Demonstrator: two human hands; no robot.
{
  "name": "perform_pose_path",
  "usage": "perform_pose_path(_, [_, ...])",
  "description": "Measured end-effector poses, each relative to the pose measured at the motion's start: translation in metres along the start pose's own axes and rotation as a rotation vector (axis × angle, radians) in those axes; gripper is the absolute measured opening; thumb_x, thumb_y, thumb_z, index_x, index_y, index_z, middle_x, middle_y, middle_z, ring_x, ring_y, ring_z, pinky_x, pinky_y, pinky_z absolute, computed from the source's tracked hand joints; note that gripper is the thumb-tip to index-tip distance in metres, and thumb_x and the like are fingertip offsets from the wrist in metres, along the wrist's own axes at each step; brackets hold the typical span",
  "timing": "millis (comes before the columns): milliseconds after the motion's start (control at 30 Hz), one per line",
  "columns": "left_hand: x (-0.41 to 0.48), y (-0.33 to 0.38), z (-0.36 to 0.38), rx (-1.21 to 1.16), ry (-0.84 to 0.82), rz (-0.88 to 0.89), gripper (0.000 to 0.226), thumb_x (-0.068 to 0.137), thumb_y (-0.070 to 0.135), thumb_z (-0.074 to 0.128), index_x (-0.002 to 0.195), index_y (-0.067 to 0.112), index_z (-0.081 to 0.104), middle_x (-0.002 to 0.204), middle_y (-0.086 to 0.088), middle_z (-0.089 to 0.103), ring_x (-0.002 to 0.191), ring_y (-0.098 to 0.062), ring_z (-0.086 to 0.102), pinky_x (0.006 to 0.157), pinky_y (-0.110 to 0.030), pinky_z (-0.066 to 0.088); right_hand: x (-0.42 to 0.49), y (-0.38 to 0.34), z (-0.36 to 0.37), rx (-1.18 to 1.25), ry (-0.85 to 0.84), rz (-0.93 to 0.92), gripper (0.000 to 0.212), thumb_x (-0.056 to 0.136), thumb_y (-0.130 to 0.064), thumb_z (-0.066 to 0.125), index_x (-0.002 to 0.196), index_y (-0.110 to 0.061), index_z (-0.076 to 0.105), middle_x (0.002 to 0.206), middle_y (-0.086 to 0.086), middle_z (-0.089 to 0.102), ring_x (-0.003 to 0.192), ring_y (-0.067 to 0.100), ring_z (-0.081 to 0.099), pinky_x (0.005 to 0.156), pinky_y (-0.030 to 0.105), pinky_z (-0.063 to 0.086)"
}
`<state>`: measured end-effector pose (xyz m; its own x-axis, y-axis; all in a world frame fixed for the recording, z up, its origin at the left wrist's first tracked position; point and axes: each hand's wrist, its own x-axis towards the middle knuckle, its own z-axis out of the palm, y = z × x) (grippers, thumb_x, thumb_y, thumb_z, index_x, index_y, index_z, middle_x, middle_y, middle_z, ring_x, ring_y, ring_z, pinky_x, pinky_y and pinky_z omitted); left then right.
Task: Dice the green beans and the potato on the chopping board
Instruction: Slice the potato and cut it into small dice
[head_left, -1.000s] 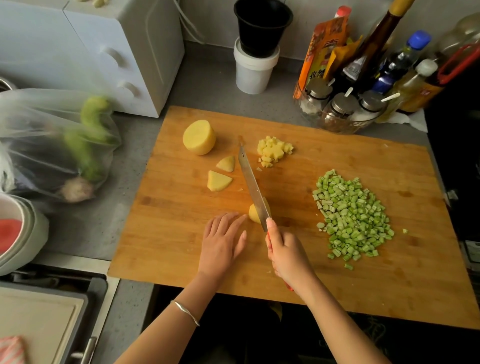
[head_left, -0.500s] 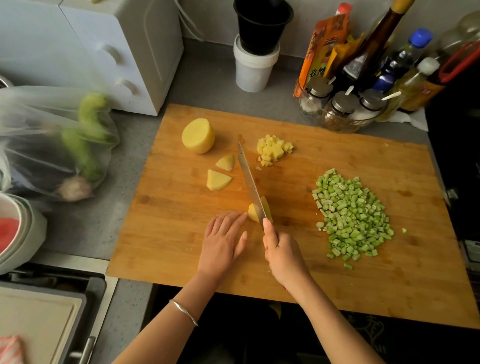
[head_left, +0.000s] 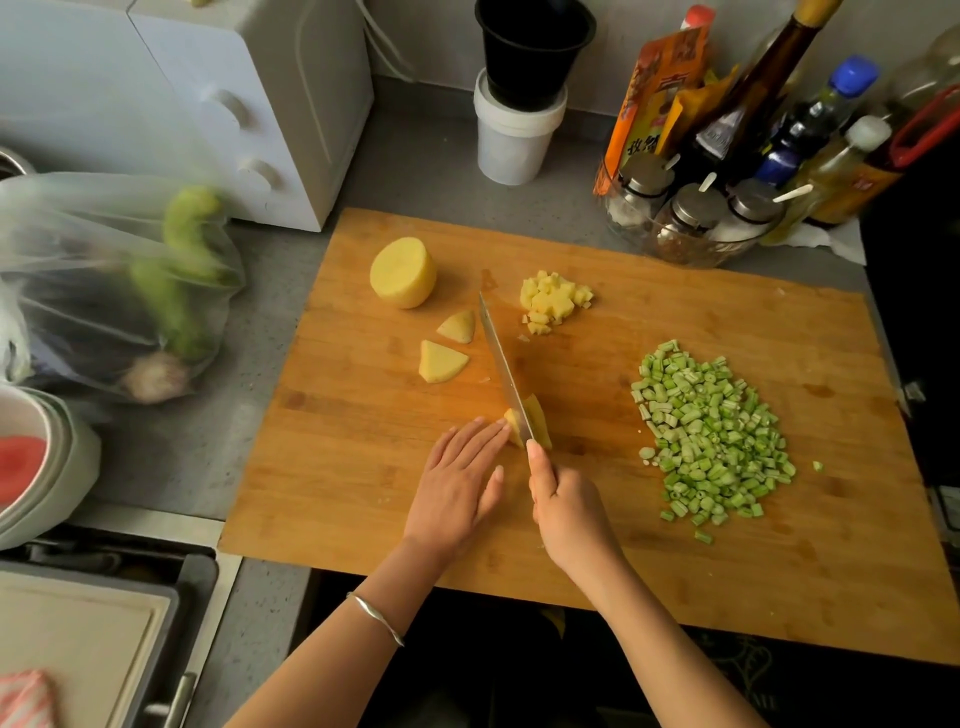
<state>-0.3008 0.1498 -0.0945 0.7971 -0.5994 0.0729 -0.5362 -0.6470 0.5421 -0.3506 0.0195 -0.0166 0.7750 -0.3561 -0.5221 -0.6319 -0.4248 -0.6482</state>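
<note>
A wooden chopping board (head_left: 649, 561) lies on the grey counter. My right hand (head_left: 569, 506) grips a knife (head_left: 503, 364), forefinger along its spine; the blade stands in a small potato piece (head_left: 537, 423). My left hand (head_left: 457, 480) lies flat on the board with straight fingertips touching that piece from the left. A peeled potato half (head_left: 402, 271) sits at the board's far left, two wedges (head_left: 441, 361) below it. A small heap of potato cubes (head_left: 553, 299) lies beyond the knife tip. Diced green beans (head_left: 709, 436) form a pile at the right.
Spice jars (head_left: 691, 218), sauce bottles and packets crowd the far right edge of the board. A white tub with a black cup (head_left: 519, 119) stands behind. A white appliance (head_left: 249, 104) and a plastic bag of vegetables (head_left: 119, 280) are at the left.
The knife has shifted slightly and now stands in the potato piece, leaving part of it on the blade's right. My left hand stays against the piece.
</note>
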Motion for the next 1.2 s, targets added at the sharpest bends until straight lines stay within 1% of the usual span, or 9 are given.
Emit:
perform_pose_path(100, [0.0, 0.001, 0.0, -0.007, 0.002, 0.016, 0.052, 0.101, 0.04, 0.018, 0.145, 0.019, 0.038, 0.147, 0.006, 0.042, 0.142, -0.01, 0.023, 0.116, -0.033, 0.014, 0.005, 0.007, 0.004, 0.017, -0.003, 0.04, 0.054, 0.097, -0.059, 0.025, 0.059, -0.024, 0.043, 0.056, -0.007, 0.044, 0.055, 0.014, 0.044, 0.055, 0.027, 0.033])
perform_pose_path(300, [0.0, -0.001, 0.002, 0.007, -0.001, 0.03, 0.055, 0.101, 0.043, 0.018, 0.145, 0.016, 0.038, 0.147, 0.004, 0.042, 0.141, -0.011, 0.024, 0.115, -0.036, 0.017, 0.005, 0.008, 0.0, 0.144, -0.028, 0.088, 0.058, 0.095, -0.059, 0.029, 0.054, -0.022, 0.042, 0.033, -0.011, 0.038, 0.04, 0.007, 0.035, 0.046, 0.024, 0.026])
perform_pose_path(433, [0.0, 0.0, 0.001, 0.001, 0.0, 0.031, 0.054, 0.1, 0.042, 0.021, 0.144, 0.017, 0.038, 0.147, 0.004, 0.042, 0.141, -0.011, 0.025, 0.116, -0.034, 0.015, 0.0, 0.0, -0.012, 0.331, -0.089, 0.149, 0.056, 0.095, -0.06, 0.034, 0.059, -0.017, 0.038, 0.042, -0.007, 0.03, 0.036, 0.009, 0.027, 0.043, 0.024, 0.02])
perform_pose_path(633, [0.0, -0.003, 0.001, -0.044, -0.004, 0.014, 0.057, 0.101, 0.048, 0.017, 0.144, 0.019, 0.039, 0.148, 0.005, 0.04, 0.141, -0.009, 0.023, 0.117, -0.028, 0.009, -0.008, -0.006, -0.039, 0.428, -0.134, 0.044, 0.054, 0.095, -0.059, 0.037, 0.073, -0.009, 0.042, 0.052, 0.002, 0.025, 0.038, 0.012, 0.022, 0.041, 0.024, 0.016])
perform_pose_path(733, [0.002, -0.004, -0.005, -0.102, 0.023, 0.021, 0.056, 0.1, 0.05, 0.018, 0.143, 0.02, 0.041, 0.147, 0.005, 0.04, 0.139, -0.009, 0.026, 0.115, -0.033, 0.019, -0.009, -0.003, -0.048, 0.466, -0.163, 0.023, 0.057, 0.088, -0.064, 0.039, 0.075, -0.009, 0.045, 0.052, 0.004, 0.027, 0.039, 0.014, 0.023, 0.042, 0.024, 0.017])
perform_pose_path(833, [0.013, -0.007, -0.018, -0.115, 0.038, 0.013, 0.054, 0.097, 0.049, 0.032, 0.144, 0.023, 0.035, 0.149, 0.006, 0.036, 0.136, -0.011, 0.031, 0.113, -0.037, 0.028, -0.009, 0.001, -0.055, 0.48, -0.16, -0.011, 0.058, 0.086, -0.064, 0.039, 0.073, -0.008, 0.045, 0.05, 0.003, 0.029, 0.037, 0.014, 0.023, 0.041, 0.025, 0.017])
perform_pose_path(1000, [0.054, -0.011, -0.037, -0.03, -0.156, 0.048, 0.091, 0.082, 0.052, 0.063, 0.151, 0.028, 0.009, 0.158, 0.007, 0.014, 0.14, -0.016, 0.025, 0.11, -0.036, 0.035, -0.006, 0.006, -0.067, 0.483, -0.13, -0.037, 0.055, 0.09, -0.061, 0.038, 0.065, -0.011, 0.043, 0.047, 0.001, 0.031, 0.035, 0.013, 0.025, 0.038, 0.023, 0.02])
perform_pose_path(1100, [0.08, -0.006, -0.039, 0.083, -0.296, 0.11, 0.1, 0.078, 0.056, 0.064, 0.151, 0.031, 0.0, 0.159, 0.007, 0.004, 0.142, -0.018, 0.019, 0.113, -0.038, 0.029, -0.005, 0.008, -0.073, 0.483, -0.102, -0.034, 0.056, 0.088, -0.062, 0.038, 0.068, -0.01, 0.043, 0.047, 0.001, 0.031, 0.035, 0.013, 0.026, 0.038, 0.023, 0.021])
perform_pose_path(1200, [0.097, 0.002, -0.036, 0.1, -0.399, 0.142, 0.094, 0.079, 0.063, 0.057, 0.151, 0.034, 0.004, 0.158, 0.008, 0.008, 0.141, -0.019, 0.02, 0.111, -0.035, 0.026, -0.005, 0.011, -0.078, 0.489, -0.075, -0.038, 0.057, 0.087, -0.063, 0.037, 0.068, -0.01, 0.043, 0.048, 0.003, 0.03, 0.036, 0.014, 0.024, 0.039, 0.024, 0.021])
